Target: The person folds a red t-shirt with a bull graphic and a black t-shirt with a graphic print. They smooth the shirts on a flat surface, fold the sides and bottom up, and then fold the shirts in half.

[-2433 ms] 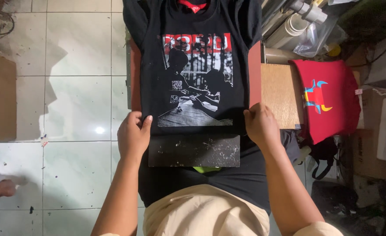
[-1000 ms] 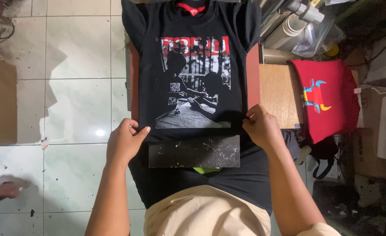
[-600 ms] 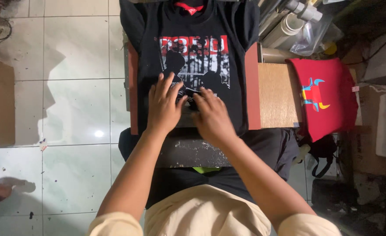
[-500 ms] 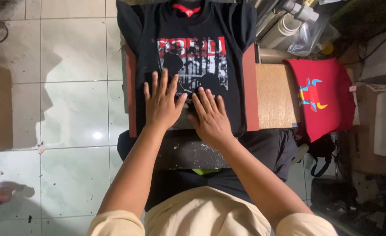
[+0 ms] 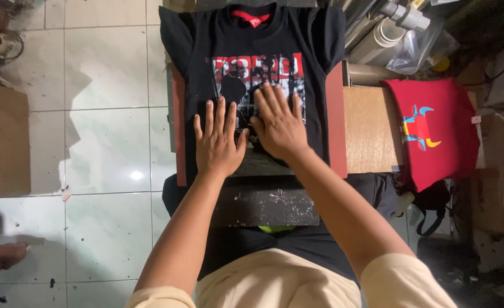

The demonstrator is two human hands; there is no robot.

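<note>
Head view, the only one: black T-shirt [image 5: 252,85] is pulled over a reddish platen [image 5: 336,131], collar away from the person, hem toward them, so its long axis runs straight out from the body. Both hands lie flat on the printed chest graphic [image 5: 263,74], palms down, fingers spread and pointing toward the collar, gripping nothing. Left hand [image 5: 217,140] sits lower and nearer the body, on the left part of the print; right hand [image 5: 277,122] is a little further up, nearer the middle, thumbs almost touching. The shirt lies directly under both palms, more cloth ahead of the fingertips than behind. Dark speckled front bar [image 5: 266,199] is between hands and torso. Wooden board [image 5: 371,128] just beside the platen on the right, red shirt [image 5: 428,128] draped past it, rolls of tubes [image 5: 389,31] at top right. Pale tiled floor [image 5: 103,131] on the left, cardboard box [image 5: 1,142] at the left edge.
</note>
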